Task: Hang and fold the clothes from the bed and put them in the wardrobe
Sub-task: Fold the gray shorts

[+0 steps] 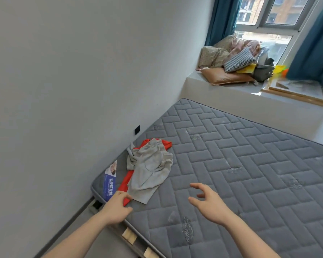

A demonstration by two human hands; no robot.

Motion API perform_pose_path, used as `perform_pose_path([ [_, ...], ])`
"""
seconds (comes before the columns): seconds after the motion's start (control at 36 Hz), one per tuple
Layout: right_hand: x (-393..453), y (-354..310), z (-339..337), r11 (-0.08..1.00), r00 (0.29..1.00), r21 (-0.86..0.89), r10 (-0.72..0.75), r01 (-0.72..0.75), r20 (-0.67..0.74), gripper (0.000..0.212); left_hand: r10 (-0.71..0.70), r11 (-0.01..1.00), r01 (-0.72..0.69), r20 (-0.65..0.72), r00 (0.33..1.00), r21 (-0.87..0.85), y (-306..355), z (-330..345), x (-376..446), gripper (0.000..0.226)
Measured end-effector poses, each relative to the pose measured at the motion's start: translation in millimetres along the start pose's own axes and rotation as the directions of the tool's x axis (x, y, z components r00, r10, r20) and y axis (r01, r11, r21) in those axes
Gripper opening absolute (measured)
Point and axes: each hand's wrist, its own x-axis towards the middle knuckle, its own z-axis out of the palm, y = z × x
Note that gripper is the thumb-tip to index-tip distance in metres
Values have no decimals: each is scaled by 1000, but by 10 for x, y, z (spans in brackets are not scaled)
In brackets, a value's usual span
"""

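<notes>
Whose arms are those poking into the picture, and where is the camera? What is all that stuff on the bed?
There is no robot here. A person wears a camera on their head, so you look down at their own two arms. There is only this one picture.

The big grey quilted thing is a bare mattress. Near the wall a crumpled grey garment lies on top of a red garment.

The left hand pinches a corner of the red garment. The right hand hovers open over the mattress and holds nothing.

Far off, a pile of bedding and cushions sits on the window ledge.
</notes>
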Motion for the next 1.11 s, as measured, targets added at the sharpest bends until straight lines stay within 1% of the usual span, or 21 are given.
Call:
perform_pose_path([
  [0.08, 388, -5, 153, 997, 997, 16, 73, -73, -14, 45, -75, 997, 73, 68, 995, 31, -163, -35, 604, 40],
  [0.14, 650, 5, 264, 992, 992, 32, 121, -121, -24, 42, -142, 988, 134, 130, 981, 70, -315, -28, 1014, 37],
  [0.22, 1057, 51, 438, 983, 983, 55, 180, -177, -43, 39, -194, 975, 167, 194, 962, 147, -578, 24, 1646, 30],
  [0.28, 1314, 102, 547, 975, 974, 81, 212, -206, -75, 39, -215, 967, 177, 217, 952, 183, -739, 98, 2066, 30],
  [0.33, 1548, 183, 662, 965, 963, 121, 247, -233, -111, 36, -207, 963, 152, 249, 946, 222, -871, 217, 2442, 37],
  [0.39, 1754, 293, 784, 954, 951, 163, 275, -252, -143, 35, -180, 958, 101, 287, 941, 270, -890, 317, 2728, 50],
  [0.47, 2001, 498, 957, 932, 932, 217, 326, -289, -159, 36, -134, 947, 36, 291, 947, 320, -845, 536, 3071, 49],
  [0.56, 2146, 743, 1125, 914, 914, 233, 372, -331, -161, 32, -124, 935, -7, 345, 931, 355, -893, 870, 3395, 55],
  [0.64, 2226, 989, 1285, 901, 893, 235, 410, -364, -187, 31, -134, 915, -31, 374, 918, 403, -992, 1222, 3652, 54],
  [0.75, 2267, 1275, 1426, 890, 880, 212, 441, -403, -176, 35, -191, 877, -13, 371, 909, 481, -1112, 1574, 3832, 52],
  [0.86, 2247, 1397, 1479, 887, 875, 182, 454, -425, -168, 34, -195, 815, -23, 312, 930, 579, -1171, 1683, 3845, 63],
  [0.92, 2212, 1366, 1484, 883, 872, 180, 461, -432, -164, 33, -154, 831, -10, 249, 956, 556, -1138, 1607, 3833, 57],
  [0.97, 2151, 1286, 1473, 884, 869, 197, 458, -424, -186, 32, -113, 885, 15, 182, 977, 466, -1070, 1451, 3811, 45],
  [1.03, 2070, 1153, 1437, 878, 857, 226, 468, -422, -216, 31, -68, 947, 37, 87, 994, 320, -985, 1234, 3735, 36],
  [1.08, 1969, 958, 1390, 868, 851, 258, 480, -425, -213, 29, -28, 993, 31, -28, 999, 110, -847, 948, 3585, 26],
  [1.11, 1909, 858, 1369, 864, 851, 279, 480, -419, -211, 28, -17, 1000, 17, -82, 996, 2, -763, 790, 3489, 20],
])
